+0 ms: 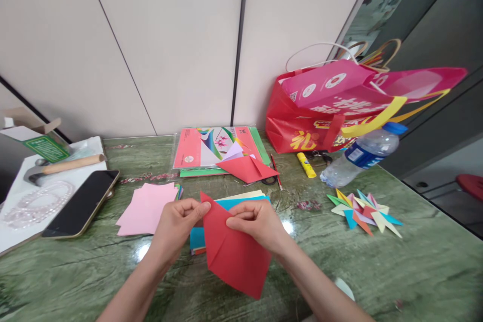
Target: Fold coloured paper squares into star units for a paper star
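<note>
A red sheet of paper (241, 256), with a folded flap and a crease, is held up between both hands over the table. My left hand (181, 221) pinches its upper left corner between thumb and fingers. Along the upper right edge, my right hand (256, 221) grips the same sheet, thumb on the near face. Behind it lies a stack of coloured paper (198, 239) with blue near the top, partly hidden by the sheet and hands. To the left of my left hand is a pile of pink paper (145, 209). Another folded red paper (247, 168) rests farther back.
At the left are a phone (83, 204), a hammer (68, 165), a beaded string (41, 204) and a green box (43, 143). Paper packs (196, 146) lie by the wall. A red bag (294, 126), plastic bottle (358, 156), yellow glue stick (306, 165) and folded paper stars (364, 211) stand or lie right.
</note>
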`<state>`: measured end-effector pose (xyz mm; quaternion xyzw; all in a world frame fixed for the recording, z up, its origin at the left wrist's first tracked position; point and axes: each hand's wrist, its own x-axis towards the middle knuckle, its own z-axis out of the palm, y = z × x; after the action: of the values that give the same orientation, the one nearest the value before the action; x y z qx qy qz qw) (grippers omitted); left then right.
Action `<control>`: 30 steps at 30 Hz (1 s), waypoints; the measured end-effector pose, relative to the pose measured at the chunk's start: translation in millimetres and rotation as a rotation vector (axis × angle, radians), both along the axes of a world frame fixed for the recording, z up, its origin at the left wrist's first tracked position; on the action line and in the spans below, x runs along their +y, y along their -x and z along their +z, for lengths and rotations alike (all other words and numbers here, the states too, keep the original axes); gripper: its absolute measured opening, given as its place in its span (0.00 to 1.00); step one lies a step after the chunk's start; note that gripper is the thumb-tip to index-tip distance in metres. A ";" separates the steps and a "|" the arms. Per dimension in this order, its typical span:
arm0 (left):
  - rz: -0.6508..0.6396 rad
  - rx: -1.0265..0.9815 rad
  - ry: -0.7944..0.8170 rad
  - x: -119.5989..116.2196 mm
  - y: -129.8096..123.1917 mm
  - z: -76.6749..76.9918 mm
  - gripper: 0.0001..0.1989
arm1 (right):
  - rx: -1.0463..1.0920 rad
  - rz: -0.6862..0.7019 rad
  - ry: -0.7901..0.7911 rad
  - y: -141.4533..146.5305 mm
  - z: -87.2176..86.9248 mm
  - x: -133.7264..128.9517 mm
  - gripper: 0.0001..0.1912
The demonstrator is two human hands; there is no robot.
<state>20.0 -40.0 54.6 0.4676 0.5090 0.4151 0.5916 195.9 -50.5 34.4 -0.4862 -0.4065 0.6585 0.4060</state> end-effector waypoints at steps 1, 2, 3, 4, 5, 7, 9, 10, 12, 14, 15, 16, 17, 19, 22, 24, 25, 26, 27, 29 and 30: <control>0.009 0.004 -0.009 0.0 -0.3 -0.2 0.11 | -0.001 0.002 -0.002 0.1 0.0 -0.3 0.13; 0.015 0.007 -0.014 0.0 -0.8 -0.3 0.12 | 0.000 0.008 -0.004 0.2 0.0 -0.5 0.13; 0.020 0.009 -0.015 0.0 -1.4 -0.2 0.12 | 0.004 0.015 -0.004 0.3 0.1 -0.7 0.13; 0.023 0.008 -0.011 0.1 -1.9 0.1 0.13 | 0.006 0.019 -0.004 0.4 0.2 -0.8 0.13; 0.022 0.005 -0.005 0.3 -2.4 0.4 0.13 | 0.006 0.019 -0.002 0.3 0.3 -0.7 0.13; 0.015 0.002 0.009 0.6 -2.9 1.2 0.12 | -0.004 0.009 0.001 0.2 0.5 -0.3 0.13; 0.015 0.007 0.013 1.1 -2.6 1.7 0.11 | -0.016 0.005 0.003 -0.1 0.5 0.2 0.14; 0.022 0.013 0.007 1.4 -2.2 1.6 0.11 | -0.019 0.009 0.004 -0.2 0.4 0.3 0.14; 0.044 0.025 -0.016 1.9 -1.4 0.6 0.11 | -0.025 0.023 0.003 -0.2 0.0 0.3 0.14; 0.065 0.040 -0.047 2.3 -0.6 -1.0 0.12 | -0.035 0.029 -0.003 0.0 -0.5 -0.2 0.14; 0.075 0.049 -0.064 2.2 -0.4 -1.9 0.12 | -0.039 0.031 -0.006 0.1 -0.7 -0.5 0.14; 0.085 0.058 -0.080 1.9 -0.2 -2.4 0.13 | -0.042 0.032 -0.008 0.3 -0.8 -0.8 0.14; 0.094 0.068 -0.097 1.4 -0.2 -2.6 0.13 | -0.044 0.033 -0.011 0.5 -0.8 -1.0 0.15; 0.104 0.077 -0.124 0.1 -0.3 -1.7 0.13 | -0.051 0.038 -0.020 0.7 -0.6 -1.3 0.15; 0.088 0.066 -0.124 -1.6 -1.1 1.9 0.13 | -0.055 0.039 -0.045 0.9 0.0 -1.5 0.15; 0.078 0.045 -0.095 -1.7 -1.7 4.0 0.13 | -0.051 0.037 -0.054 0.9 0.3 -1.8 0.15; 0.079 0.036 -0.078 -1.4 -1.8 4.6 0.12 | -0.049 0.035 -0.052 0.8 0.3 -1.9 0.15; 0.085 0.030 -0.065 -0.9 -1.8 4.8 0.12 | -0.047 0.036 -0.048 0.7 0.1 -2.2 0.15; 0.094 0.028 -0.060 -0.3 -1.6 4.6 0.12 | -0.042 0.041 -0.044 0.5 -0.3 -2.4 0.15; 0.111 0.031 -0.073 0.9 -1.0 3.5 0.12 | -0.025 0.062 -0.040 0.1 -1.4 -2.8 0.15; 0.118 0.034 -0.086 1.2 -0.6 2.8 0.12 | -0.015 0.074 -0.043 -0.1 -2.1 -3.0 0.15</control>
<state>20.6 -38.8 57.4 0.4687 0.5275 0.4627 0.5366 195.9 -53.5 32.3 -0.4672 -0.4411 0.6604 0.3886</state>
